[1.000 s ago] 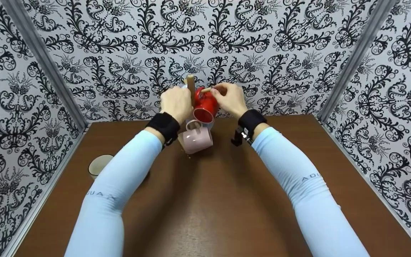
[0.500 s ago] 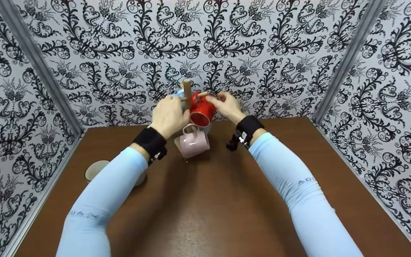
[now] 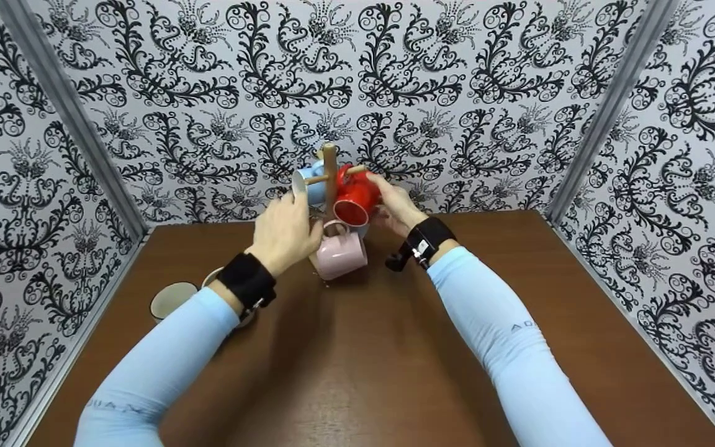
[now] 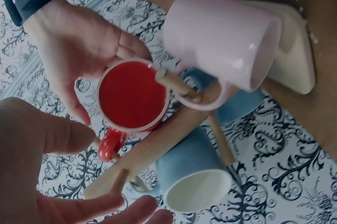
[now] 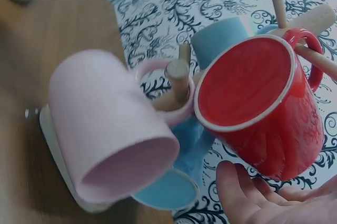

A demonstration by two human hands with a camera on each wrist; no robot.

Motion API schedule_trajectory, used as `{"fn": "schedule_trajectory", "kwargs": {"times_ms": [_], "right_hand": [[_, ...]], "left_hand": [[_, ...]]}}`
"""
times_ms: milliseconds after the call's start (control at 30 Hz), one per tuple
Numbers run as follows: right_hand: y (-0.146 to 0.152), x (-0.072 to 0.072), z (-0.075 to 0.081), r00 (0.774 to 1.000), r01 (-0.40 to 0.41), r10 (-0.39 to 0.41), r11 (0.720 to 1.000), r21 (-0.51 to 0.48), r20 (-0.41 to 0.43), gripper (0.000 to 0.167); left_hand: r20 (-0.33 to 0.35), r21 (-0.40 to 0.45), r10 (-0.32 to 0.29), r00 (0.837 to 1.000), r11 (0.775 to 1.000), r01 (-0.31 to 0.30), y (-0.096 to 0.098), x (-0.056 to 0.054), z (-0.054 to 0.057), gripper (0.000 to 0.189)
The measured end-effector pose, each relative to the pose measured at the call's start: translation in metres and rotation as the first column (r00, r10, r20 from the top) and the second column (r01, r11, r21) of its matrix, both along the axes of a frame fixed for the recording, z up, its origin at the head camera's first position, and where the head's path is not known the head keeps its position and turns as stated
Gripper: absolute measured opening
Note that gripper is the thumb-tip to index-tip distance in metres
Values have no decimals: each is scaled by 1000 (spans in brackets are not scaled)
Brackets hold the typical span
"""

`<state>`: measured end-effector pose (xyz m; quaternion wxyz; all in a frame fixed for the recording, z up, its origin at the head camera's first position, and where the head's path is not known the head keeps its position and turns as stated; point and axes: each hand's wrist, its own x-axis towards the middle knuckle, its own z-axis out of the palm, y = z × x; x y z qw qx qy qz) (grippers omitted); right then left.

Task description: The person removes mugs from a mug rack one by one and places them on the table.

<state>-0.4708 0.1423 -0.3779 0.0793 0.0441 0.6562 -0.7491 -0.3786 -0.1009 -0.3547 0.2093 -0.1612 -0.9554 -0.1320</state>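
A wooden mug tree (image 3: 330, 164) stands at the back of the table. By its handle a red mug (image 3: 357, 197) hangs on an upper right peg. Below it a pink mug (image 3: 341, 254) hangs on a lower front peg. A light blue mug (image 3: 313, 186) is on the upper left, and a second blue mug (image 5: 169, 188) hangs low behind the pink one. My right hand (image 3: 396, 203) lies along the red mug's right side, fingers loosely extended; contact is unclear. My left hand (image 3: 284, 233), fingers fairly straight, is left of the post, close to a peg (image 4: 119, 180).
At the left of the table stands a pale-lined mug (image 3: 172, 299), with another mug (image 3: 211, 277) partly hidden behind my left wrist. Patterned walls (image 3: 357, 74) enclose the back and sides. The brown tabletop (image 3: 357, 360) extends towards me.
My left hand has come away from the post, moving left and down, uncovering the light blue mug. My right hand has left the peg end and lowered to the red mug's side.
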Motion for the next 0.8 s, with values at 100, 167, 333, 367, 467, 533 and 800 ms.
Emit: {"fn": "schedule_trajectory", "kwargs": {"times_ms": [100, 167, 333, 367, 467, 533, 800], "right_hand": [[-3, -2, 0, 1000, -12, 13, 998, -55, 23, 71], [-5, -1, -2, 1000, -23, 24, 997, -74, 18, 75], [-14, 1, -7, 999, -40, 41, 993, -115, 8, 80], [-15, 2, -8, 999, -41, 43, 990, -134, 13, 80], [-18, 1, -10, 998, -51, 59, 976, -212, 32, 81], [-19, 0, -11, 996, -58, 73, 957, -283, 45, 84], [-16, -1, -19, 988, 20, 59, 869, -494, 143, 98]], "left_hand": [[28, -47, -8, 1000, 999, 9, -2, 5, -8, 53], [52, -77, -21, 998, 997, 25, -3, 10, -16, 46], [136, -153, -106, 985, 980, 126, -1, 30, -38, 48], [155, -164, -128, 980, 975, 153, 0, 35, -42, 49], [192, -173, -187, 963, 960, 221, 6, 49, -52, 51], [203, -192, -217, 955, 947, 256, 9, 58, -58, 48], [185, -219, -300, 936, 916, 337, 21, 78, -76, 42]]}}
